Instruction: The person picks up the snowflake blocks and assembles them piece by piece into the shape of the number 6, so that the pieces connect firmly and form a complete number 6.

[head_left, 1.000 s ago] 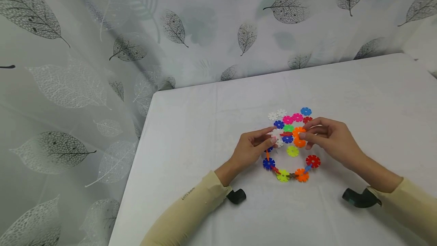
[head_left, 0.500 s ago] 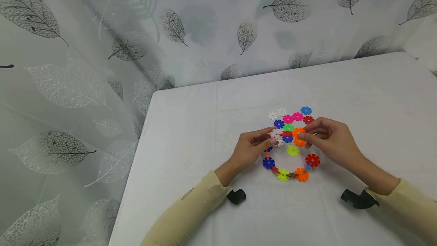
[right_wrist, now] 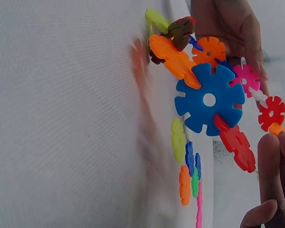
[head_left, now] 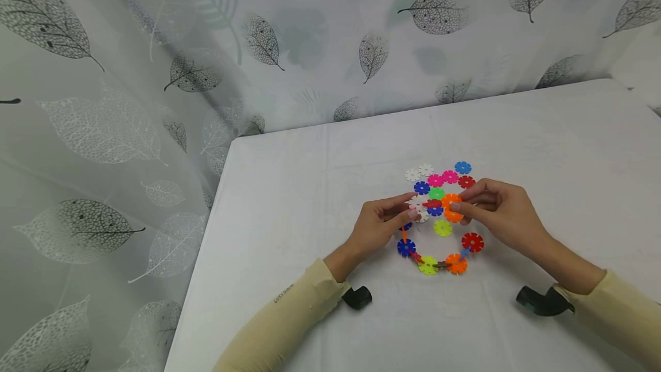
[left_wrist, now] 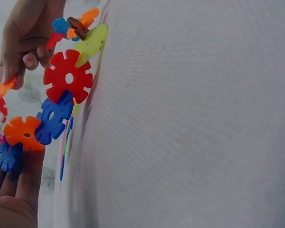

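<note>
A chain of slotted, flower-shaped plastic discs hangs in a curve over the white table. In the head view, my left hand (head_left: 379, 220) pinches it at a white disc (head_left: 416, 202) on the left. My right hand (head_left: 501, 208) pinches an orange disc (head_left: 450, 202), with a red disc (right_wrist: 271, 114) joined to it. From my left fingers the chain dips through a blue disc (head_left: 406, 247), a yellow-green disc (head_left: 428, 266) and an orange one, then rises to a red end disc (head_left: 472, 241) below my right hand. A large blue disc (right_wrist: 209, 99) sits beside that red end.
Several loose discs lie on the table behind the chain, among them a light blue disc (head_left: 462, 167), a pink disc (head_left: 435, 181) and a yellow-green disc (head_left: 442, 228). Dark curved pieces (head_left: 544, 301) sit at both wrists. A leaf-patterned curtain (head_left: 310, 45) hangs behind the table.
</note>
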The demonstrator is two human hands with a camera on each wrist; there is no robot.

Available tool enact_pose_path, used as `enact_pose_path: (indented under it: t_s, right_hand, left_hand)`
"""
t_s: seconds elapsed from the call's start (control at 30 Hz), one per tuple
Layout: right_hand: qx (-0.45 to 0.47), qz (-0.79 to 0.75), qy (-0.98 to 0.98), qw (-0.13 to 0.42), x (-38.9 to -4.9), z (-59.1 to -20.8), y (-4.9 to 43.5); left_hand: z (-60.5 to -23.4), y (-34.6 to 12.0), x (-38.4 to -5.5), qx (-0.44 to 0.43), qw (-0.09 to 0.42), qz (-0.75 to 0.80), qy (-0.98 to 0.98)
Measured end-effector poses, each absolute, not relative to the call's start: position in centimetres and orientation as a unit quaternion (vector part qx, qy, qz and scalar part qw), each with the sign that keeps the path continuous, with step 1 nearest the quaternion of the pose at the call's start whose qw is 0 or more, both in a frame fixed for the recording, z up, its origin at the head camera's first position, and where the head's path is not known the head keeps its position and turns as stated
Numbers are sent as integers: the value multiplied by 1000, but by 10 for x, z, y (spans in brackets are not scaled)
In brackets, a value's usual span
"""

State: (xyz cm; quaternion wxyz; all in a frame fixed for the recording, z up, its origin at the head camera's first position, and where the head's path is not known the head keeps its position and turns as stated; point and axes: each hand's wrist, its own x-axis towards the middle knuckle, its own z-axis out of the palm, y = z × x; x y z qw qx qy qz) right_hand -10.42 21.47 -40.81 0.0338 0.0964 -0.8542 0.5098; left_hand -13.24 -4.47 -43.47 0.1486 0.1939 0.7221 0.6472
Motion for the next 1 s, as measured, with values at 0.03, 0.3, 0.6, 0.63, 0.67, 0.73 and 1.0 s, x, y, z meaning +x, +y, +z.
enact_pose_path:
  t_s: [0.03, 0.3, 0.6, 0.63, 0.67, 0.73, 1.0]
  right_hand:
    - [96, 511, -854, 33, -104, -408, 214]
    - [90, 514, -853, 28, -105, -406, 210]
    - [92, 525, -846, 21, -112, -407, 206]
    - [91, 525, -846, 20, -112, -406, 206]
    - [90, 525, -846, 18, -113, -406, 206]
    - [90, 525, -846, 12, -112, -406, 206]
    - [92, 522, -847, -23, -110, -405, 206]
  left_hand:
    - [-435, -45, -132, 195, 148, 647, 722]
    - [-435, -45, -133, 204, 144, 642, 725]
    - [-431, -46, -135, 220, 142, 642, 721]
    - [-431, -46, -135, 219, 144, 639, 723]
    - [-431, -46, -136, 218, 147, 634, 727]
    - [-429, -46, -136, 214, 154, 614, 744]
    - [-422, -42, -136, 204, 177, 594, 757]
